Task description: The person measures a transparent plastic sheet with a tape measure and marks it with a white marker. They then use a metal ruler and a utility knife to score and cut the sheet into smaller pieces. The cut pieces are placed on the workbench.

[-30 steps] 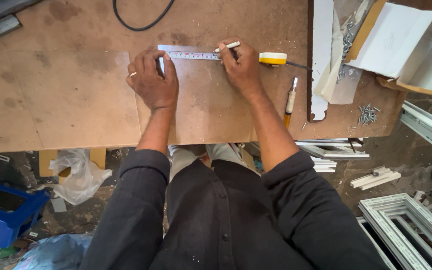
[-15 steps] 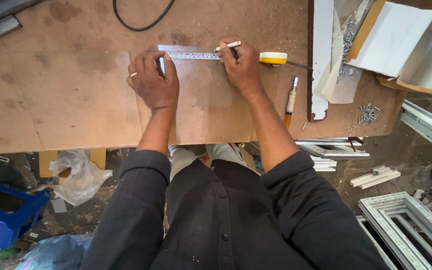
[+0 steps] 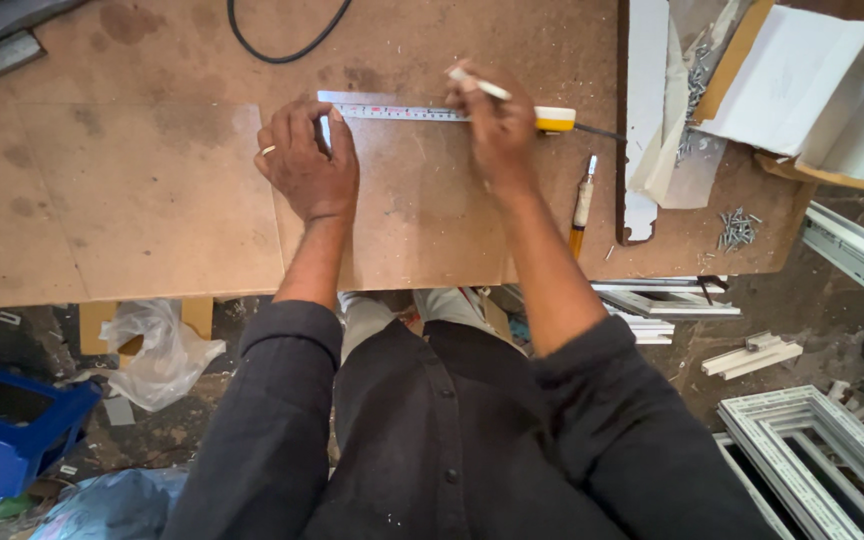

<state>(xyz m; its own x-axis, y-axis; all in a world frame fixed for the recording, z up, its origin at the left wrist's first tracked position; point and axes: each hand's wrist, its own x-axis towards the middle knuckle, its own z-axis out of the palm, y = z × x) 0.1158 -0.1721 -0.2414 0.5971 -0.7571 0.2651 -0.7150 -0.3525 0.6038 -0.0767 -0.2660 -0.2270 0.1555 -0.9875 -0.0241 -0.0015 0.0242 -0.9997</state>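
On the brown fibreboard workbench (image 3: 152,220) a tape measure blade (image 3: 392,110) lies stretched flat from left to right, ending in its yellow-and-white case (image 3: 555,119) at about 3 o'clock from the blade. The left hand (image 3: 307,165) lies palm down on the board with its fingers spread and their tips pressing the blade's free end near 9 o'clock; a ring shows on one finger. The right hand (image 3: 497,130) rests over the blade just beside the case, fingers pressed together and pinching a white pencil (image 3: 479,85) whose free end sticks out toward 10 o'clock; its tip is hidden under the hand, so whether it touches the board cannot be told. At 4 o'clock from the right hand a yellow-handled tool (image 3: 582,205), perhaps a screwdriver, lies alone on the board. Farther toward 3 o'clock sit a small heap of screws (image 3: 738,228) and an open cardboard box (image 3: 802,90). A black cable (image 3: 282,45) loops at 12 o'clock. On the floor at 8 o'clock stands a blue plastic crate (image 3: 7,440).
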